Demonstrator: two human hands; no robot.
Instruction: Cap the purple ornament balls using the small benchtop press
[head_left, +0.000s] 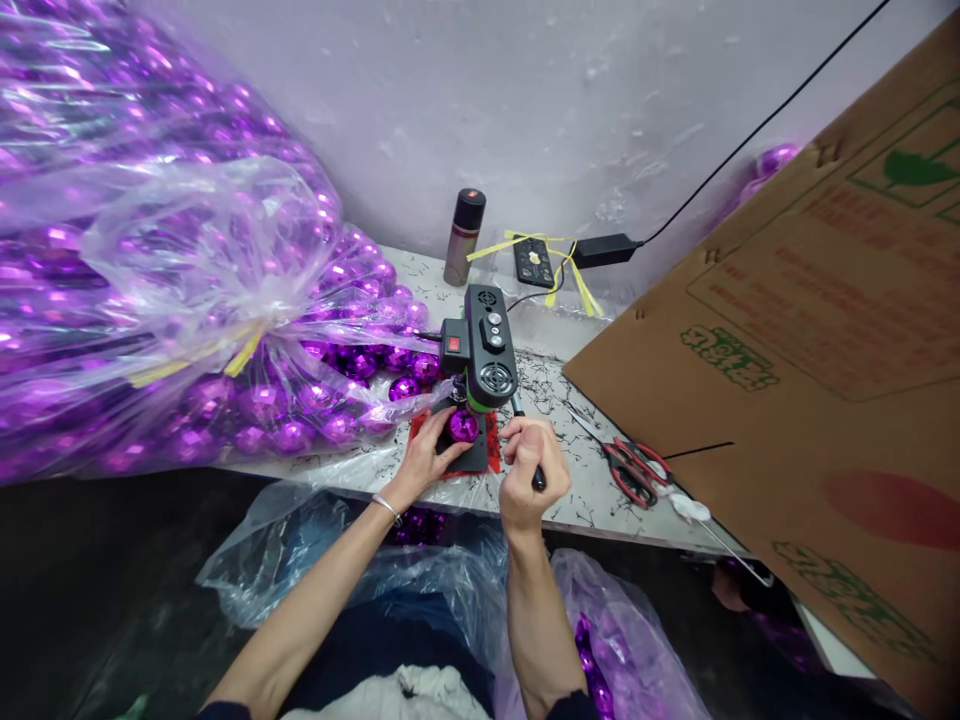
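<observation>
A small black drill press (491, 345) stands on the table, with a red switch on its side. Under its head, a shiny purple ball (463, 426) rests on the dark base plate (472, 460). My left hand (429, 455) grips this ball between thumb and fingers, a bracelet on the wrist. My right hand (534, 468) is wrapped round the press's black lever handle (539, 479), to the right of the base. Red sheeting (493, 440) shows beneath the plate. The tip of the press above the ball is hidden.
A big clear bag of purple balls (202, 300) fills the left. Red-handled scissors (634, 470) lie at right, before a cardboard box (787, 380). Behind stand a spray can (464, 238) and a power adapter (604, 250). Dark shavings litter the table (585, 510). Plastic bags hang below its edge.
</observation>
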